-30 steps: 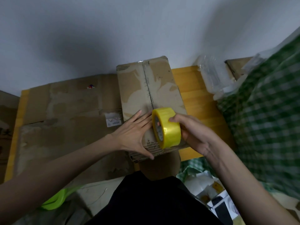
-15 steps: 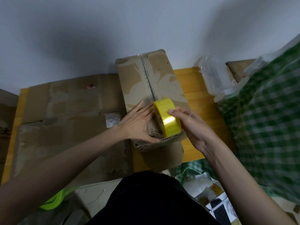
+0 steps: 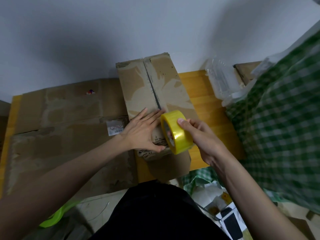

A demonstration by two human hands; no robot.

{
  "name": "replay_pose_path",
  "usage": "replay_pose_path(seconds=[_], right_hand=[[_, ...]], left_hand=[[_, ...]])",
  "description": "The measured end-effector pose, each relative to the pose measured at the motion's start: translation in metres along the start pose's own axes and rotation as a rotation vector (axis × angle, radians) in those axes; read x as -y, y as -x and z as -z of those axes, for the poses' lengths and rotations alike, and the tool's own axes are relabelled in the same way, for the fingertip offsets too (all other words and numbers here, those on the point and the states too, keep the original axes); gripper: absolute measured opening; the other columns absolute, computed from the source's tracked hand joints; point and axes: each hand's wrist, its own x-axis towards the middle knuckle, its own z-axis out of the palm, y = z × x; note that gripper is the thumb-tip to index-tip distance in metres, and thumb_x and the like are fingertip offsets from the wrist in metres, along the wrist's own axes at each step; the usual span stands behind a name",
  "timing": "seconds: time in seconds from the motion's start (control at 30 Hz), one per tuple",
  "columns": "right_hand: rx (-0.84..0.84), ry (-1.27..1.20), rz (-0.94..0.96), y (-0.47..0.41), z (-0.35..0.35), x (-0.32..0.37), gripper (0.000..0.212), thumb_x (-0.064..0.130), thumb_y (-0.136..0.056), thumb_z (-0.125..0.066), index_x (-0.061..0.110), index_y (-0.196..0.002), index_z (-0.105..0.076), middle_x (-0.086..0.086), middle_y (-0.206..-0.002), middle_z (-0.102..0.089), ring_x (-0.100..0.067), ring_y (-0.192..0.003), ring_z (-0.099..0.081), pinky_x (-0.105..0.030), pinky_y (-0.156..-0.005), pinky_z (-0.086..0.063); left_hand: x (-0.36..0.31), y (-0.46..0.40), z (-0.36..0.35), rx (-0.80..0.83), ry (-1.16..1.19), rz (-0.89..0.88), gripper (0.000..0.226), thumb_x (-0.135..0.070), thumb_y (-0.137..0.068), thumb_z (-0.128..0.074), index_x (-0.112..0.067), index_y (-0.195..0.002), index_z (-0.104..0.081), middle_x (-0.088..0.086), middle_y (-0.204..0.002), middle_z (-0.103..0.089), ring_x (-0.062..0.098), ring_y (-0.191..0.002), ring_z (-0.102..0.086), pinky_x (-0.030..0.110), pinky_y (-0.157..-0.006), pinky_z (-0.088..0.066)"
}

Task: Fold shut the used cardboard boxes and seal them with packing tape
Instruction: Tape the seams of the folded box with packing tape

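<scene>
On the desk (image 3: 204, 94), the right hand (image 3: 199, 135), its grip curled round the yellow tape roll (image 3: 177, 131), has carried it farther up the closed cardboard box's (image 3: 152, 94) centre seam while the flat, open left hand (image 3: 142, 131) presses the flaps, so sealing is advancing.

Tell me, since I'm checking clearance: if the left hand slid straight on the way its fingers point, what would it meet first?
The left hand lies flat on the cardboard box, fingers pointing at the yellow tape roll held by the right hand. It would probably meet the roll first.
</scene>
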Motion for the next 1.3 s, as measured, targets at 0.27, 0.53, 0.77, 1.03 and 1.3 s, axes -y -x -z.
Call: replay_pose_path(seconds=[0.27, 0.53, 0.77, 1.03, 1.3], right_hand=[[-0.068, 0.022, -0.052, 0.023, 0.001, -0.005, 0.045, 0.045, -0.097, -0.062, 0.001, -0.095, -0.065, -0.019, -0.074, -0.072, -0.026, -0.061, -0.067, -0.04, -0.069, -0.055], [0.036, -0.084, -0.175, 0.047, 0.006, -0.008, 0.028, 0.03, -0.101, -0.057, 0.004, -0.109, -0.066, -0.016, -0.08, -0.074, -0.026, -0.069, -0.068, -0.034, -0.069, -0.058], [0.083, -0.034, -0.144, 0.049, 0.009, -0.014, 0.033, 0.01, -0.095, -0.058, -0.003, -0.126, -0.055, -0.02, -0.095, -0.076, -0.022, -0.08, -0.071, -0.04, -0.079, -0.054], [0.204, -0.006, -0.083, 0.05, 0.022, -0.022, 0.023, 0.01, -0.096, -0.059, 0.0, -0.116, -0.056, -0.023, -0.098, -0.075, -0.026, -0.085, -0.072, -0.04, -0.08, -0.054], [0.26, -0.001, -0.032, 0.056, 0.032, -0.039, 0.024, 0.014, -0.098, -0.061, 0.0, -0.116, -0.068, -0.016, -0.104, -0.077, -0.035, -0.109, -0.069, -0.038, -0.088, -0.053]], left_hand=[[0.0, 0.0, -0.001, 0.027, 0.005, 0.014, 0.123, -0.095, -0.073, -0.028, -0.014, -0.161, 0.0, -0.002, -0.168, 0.008, 0.01, -0.154, 0.008, 0.046, -0.126, -0.004], [-0.009, 0.001, 0.003, 0.037, -0.02, 0.023, 0.128, -0.096, -0.07, -0.028, -0.012, -0.16, 0.005, 0.003, -0.167, 0.014, 0.015, -0.154, 0.013, 0.046, -0.125, -0.004], [-0.02, 0.006, 0.006, -0.043, 0.118, -0.036, 0.13, -0.089, -0.07, -0.05, -0.013, -0.16, 0.003, 0.002, -0.168, 0.011, 0.013, -0.154, 0.01, 0.045, -0.126, -0.005], [-0.035, 0.005, 0.001, -0.023, 0.191, -0.015, 0.124, -0.087, -0.071, -0.047, -0.014, -0.161, -0.003, 0.0, -0.169, 0.005, 0.011, -0.154, 0.009, 0.039, -0.126, -0.001], [-0.044, 0.008, 0.0, 0.015, 0.17, -0.006, 0.124, -0.097, -0.071, -0.021, -0.014, -0.16, 0.003, 0.003, -0.168, 0.009, 0.011, -0.154, 0.013, 0.034, -0.126, 0.002]])
